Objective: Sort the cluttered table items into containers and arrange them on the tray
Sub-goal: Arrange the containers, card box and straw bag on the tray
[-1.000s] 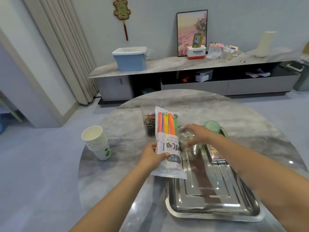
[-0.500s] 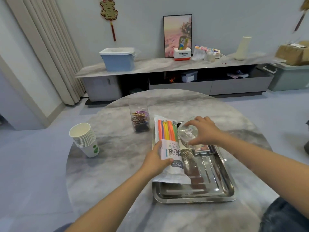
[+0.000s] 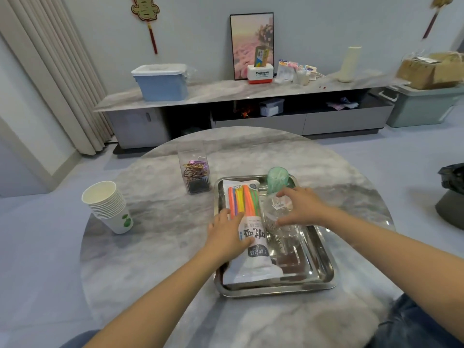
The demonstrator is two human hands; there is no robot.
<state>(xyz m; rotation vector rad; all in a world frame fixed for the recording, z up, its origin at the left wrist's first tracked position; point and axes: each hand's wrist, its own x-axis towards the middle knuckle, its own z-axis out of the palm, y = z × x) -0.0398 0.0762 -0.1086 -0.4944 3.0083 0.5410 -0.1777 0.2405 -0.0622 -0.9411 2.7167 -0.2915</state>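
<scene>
Straws in a printed plastic packet [image 3: 247, 229] lie along the left side of the steel tray [image 3: 324, 275], which sits on the round marble table [image 3: 155, 247] near the person. The coloured straws show through the far half of the packet, and its white end points toward the person. The left hand [image 3: 227, 236] rests on the packet's left edge with the fingers almost straight, not curled around it. Just to the right, the right hand [image 3: 301, 209] is over a clear plastic container [image 3: 278, 217] standing in the tray; its fingers are bent around the top of the container and grasp it. Behind this hand, at the far edge of the tray, stands a green cup [image 3: 277, 179]. Further left on the table, outside the tray, is a clear box of paper clips [image 3: 194, 174], and well apart to the left stands a stack of paper cups [image 3: 108, 207].
</scene>
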